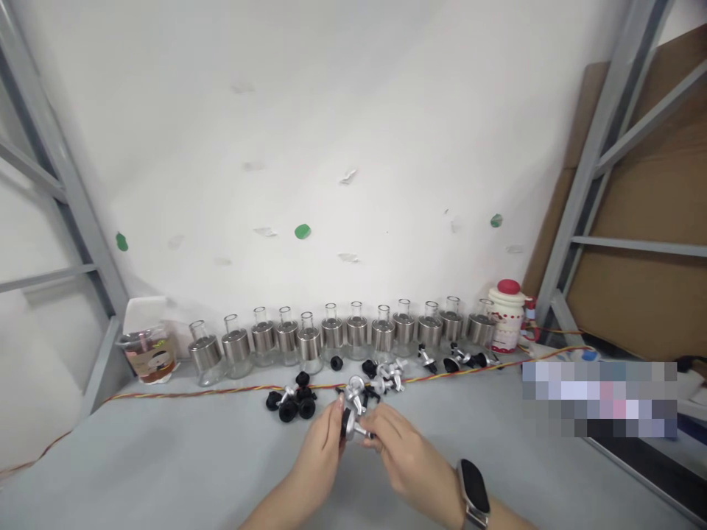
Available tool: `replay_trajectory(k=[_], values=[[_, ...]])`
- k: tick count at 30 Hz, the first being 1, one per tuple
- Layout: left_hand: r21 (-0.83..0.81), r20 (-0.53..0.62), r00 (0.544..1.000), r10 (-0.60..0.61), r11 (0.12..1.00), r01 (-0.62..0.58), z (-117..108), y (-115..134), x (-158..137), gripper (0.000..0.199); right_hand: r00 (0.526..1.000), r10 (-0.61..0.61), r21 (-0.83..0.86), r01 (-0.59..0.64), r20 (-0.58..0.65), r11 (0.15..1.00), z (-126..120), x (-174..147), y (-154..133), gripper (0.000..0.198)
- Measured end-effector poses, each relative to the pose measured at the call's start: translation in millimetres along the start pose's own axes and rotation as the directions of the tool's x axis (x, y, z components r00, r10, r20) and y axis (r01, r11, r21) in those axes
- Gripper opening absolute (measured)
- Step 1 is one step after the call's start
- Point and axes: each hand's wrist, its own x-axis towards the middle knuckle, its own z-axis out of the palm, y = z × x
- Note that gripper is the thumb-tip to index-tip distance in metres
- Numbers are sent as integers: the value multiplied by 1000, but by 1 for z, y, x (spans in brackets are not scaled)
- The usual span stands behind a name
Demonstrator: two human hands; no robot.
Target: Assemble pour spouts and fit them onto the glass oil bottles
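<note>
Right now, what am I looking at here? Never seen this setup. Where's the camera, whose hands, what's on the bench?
The single picture comes from a camera worn on a person's head, looking forward and down, so both bare hands are that person's own. The left hand and right hand, with a watch on its wrist, together hold a small black-and-silver stopper. On the grey bench lie more loose stoppers, a twisted wire and a row of glass bottles along the wall, with a drink cup at one end and a red-capped jar at the other.

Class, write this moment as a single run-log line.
left hand: holds black ring | right hand: holds silver spout | behind: glass bottles
</note>
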Motion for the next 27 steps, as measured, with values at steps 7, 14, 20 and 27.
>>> replay_trajectory(k=[7,14,20,27], values=[[0,96,993,-75,997,75,-1,7,3,43,994,-96,-166,104,55,981,0,-2,-5,31],[-38,101,992,-71,996,75,3,14,-1,48,996,79,106,-75,-32,991,-2,2,-2,24],[-46,69,997,46,998,-43,10,20,-8,41,992,30,12,-29,-122,1000,-15,10,2,11],[19,15,997,81,997,-81,12,14,-12,41,1000,-2,-186,-2,-18,983,-10,8,1,18]])
